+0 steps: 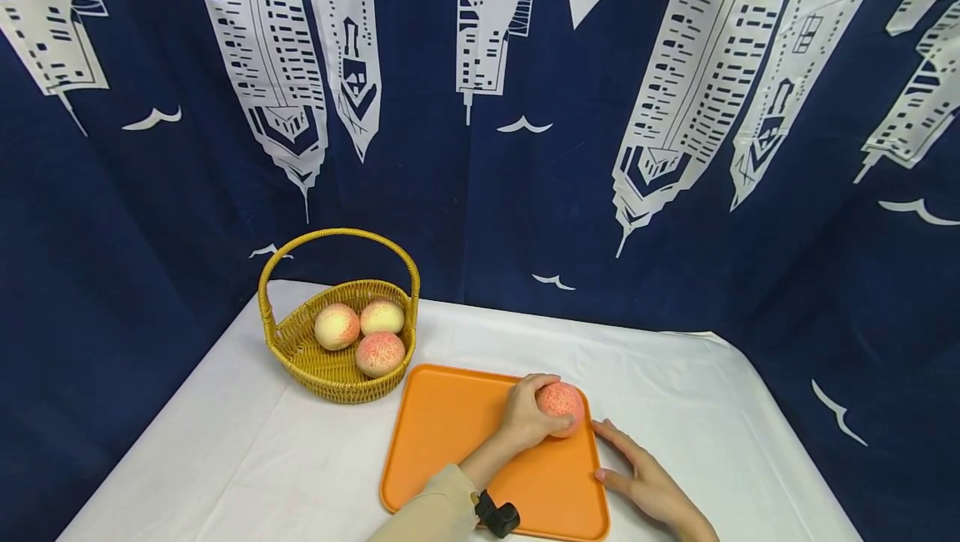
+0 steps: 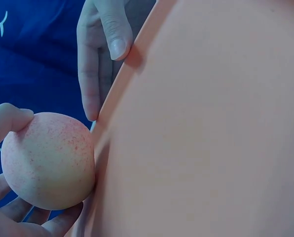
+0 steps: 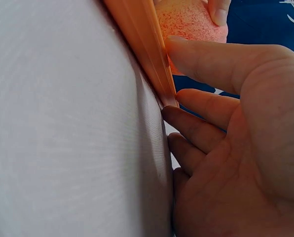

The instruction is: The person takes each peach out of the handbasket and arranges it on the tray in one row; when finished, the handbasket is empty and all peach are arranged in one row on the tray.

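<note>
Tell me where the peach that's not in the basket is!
In the head view, that peach is right of centre, held in the person's left grip, at the far right corner of the orange tray.

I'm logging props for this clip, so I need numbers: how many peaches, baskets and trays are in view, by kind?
Peaches: 4 (1 held in the left hand, 3 inside the basket)
Baskets: 1
Trays: 1
Total: 6
</note>
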The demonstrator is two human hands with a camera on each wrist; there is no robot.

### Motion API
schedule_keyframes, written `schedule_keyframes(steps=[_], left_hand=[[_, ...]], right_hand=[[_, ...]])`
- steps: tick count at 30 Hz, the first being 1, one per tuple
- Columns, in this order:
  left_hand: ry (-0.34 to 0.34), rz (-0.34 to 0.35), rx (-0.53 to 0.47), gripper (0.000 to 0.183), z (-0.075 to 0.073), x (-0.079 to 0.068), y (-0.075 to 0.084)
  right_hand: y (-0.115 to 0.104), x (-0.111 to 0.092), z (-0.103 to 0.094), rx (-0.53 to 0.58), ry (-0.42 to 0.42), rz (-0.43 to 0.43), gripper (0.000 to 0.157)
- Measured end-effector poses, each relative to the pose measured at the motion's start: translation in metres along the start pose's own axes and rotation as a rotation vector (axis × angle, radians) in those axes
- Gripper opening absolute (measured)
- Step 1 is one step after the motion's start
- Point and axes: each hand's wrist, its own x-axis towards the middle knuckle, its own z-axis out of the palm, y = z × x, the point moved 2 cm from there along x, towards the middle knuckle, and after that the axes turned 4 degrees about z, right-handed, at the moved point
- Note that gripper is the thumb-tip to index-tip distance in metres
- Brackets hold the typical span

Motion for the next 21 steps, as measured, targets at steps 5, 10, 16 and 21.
schedule_keyframes(steps=[5,10,16,21], left_hand=[[-0.029,-0.002,0.018,0.055,0.0015,-0.0009,-0.0011],[-0.057,-0.009,0.025,0.055,0.0014,-0.0026,-0.0001],[-0.147,-0.026,0.007,0.057,0.0024,-0.0058,0.0046],[-0.192,0.002,-0.005,0.057,0.0046,-0.0062,0.0075]], right_hand=[[0.0008,0.0,0.0008,0.009,0.002,-0.01,0.066],[0.002,0.0004,0.0024,0.002,0.002,0.014,0.066],[0.0018,0.0007,0.0014,-0.014,0.004,0.022,0.066],[0.0001,0.0003,-0.0006,0.013,0.002,0.016,0.065]])
